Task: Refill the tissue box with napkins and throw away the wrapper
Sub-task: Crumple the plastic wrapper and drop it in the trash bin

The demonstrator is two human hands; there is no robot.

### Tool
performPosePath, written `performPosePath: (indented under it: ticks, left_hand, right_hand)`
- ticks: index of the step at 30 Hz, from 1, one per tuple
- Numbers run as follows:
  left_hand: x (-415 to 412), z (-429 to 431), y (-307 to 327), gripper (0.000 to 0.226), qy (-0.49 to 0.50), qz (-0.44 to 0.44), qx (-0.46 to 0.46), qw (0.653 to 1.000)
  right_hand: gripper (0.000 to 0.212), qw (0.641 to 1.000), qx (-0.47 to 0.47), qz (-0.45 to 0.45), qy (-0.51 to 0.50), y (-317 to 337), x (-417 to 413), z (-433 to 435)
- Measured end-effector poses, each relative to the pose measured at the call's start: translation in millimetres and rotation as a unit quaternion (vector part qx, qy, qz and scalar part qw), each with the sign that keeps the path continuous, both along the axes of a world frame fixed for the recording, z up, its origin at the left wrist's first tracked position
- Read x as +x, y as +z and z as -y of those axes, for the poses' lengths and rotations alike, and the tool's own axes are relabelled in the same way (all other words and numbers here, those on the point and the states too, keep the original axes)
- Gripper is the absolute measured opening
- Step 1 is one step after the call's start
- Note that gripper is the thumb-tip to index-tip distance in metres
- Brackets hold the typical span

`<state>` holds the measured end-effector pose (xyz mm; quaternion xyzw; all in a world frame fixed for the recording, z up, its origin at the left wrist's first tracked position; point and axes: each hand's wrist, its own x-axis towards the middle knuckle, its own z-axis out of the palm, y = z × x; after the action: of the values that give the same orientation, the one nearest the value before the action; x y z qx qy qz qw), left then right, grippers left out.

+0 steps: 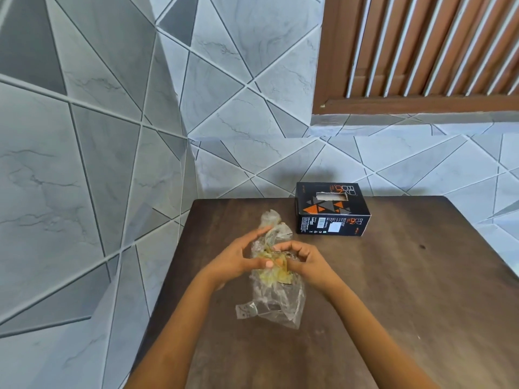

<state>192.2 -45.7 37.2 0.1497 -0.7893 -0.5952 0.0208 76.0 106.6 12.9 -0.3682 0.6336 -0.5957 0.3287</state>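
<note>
Crumpling clear wrapper [276, 287] for disposal | left hand [238, 258] half-open, thumb pinning it | right hand [304, 258] curled gripping it | tissue box [331, 209] apart, seemingly refilled

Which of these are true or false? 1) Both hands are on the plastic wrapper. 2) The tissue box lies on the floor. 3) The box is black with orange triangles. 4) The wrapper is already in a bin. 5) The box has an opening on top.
1) True: the left hand and right hand both grip the crumpled clear wrapper.
2) False: the tissue box stands on the brown table, near the wall.
3) True.
4) False: the wrapper is at the table, between the hands; no bin is in view.
5) True: something pale shows through the slot.
</note>
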Motion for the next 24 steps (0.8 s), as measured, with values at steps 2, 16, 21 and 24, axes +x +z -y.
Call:
performPosePath:
  ticks: [2, 16, 21, 24]
  left_hand:
    - [-3, -8, -1, 0.044, 0.022, -0.032, 0.041, 0.998]
    - [-27, -45, -8, 0.026, 0.212, -0.029, 0.397, 0.892]
    - [-22, -53, -13, 0.034, 0.185, 0.011, 0.222, 0.957]
    - [-7, -45, -11, 0.052, 0.085, -0.024, 0.173, 0.981]
  right_hand:
    - [0.033, 0.999, -0.031, 0.028, 0.011, 8, 1, -5]
    - [0.074, 0.996, 0.013, -0.085, -0.032, 0, -5, -23]
    - [0.034, 0.995, 0.013, 0.000, -0.101, -9, -4, -27]
    - [0.024, 0.987, 0.018, 0.044, -0.155, -12, -9, -29]
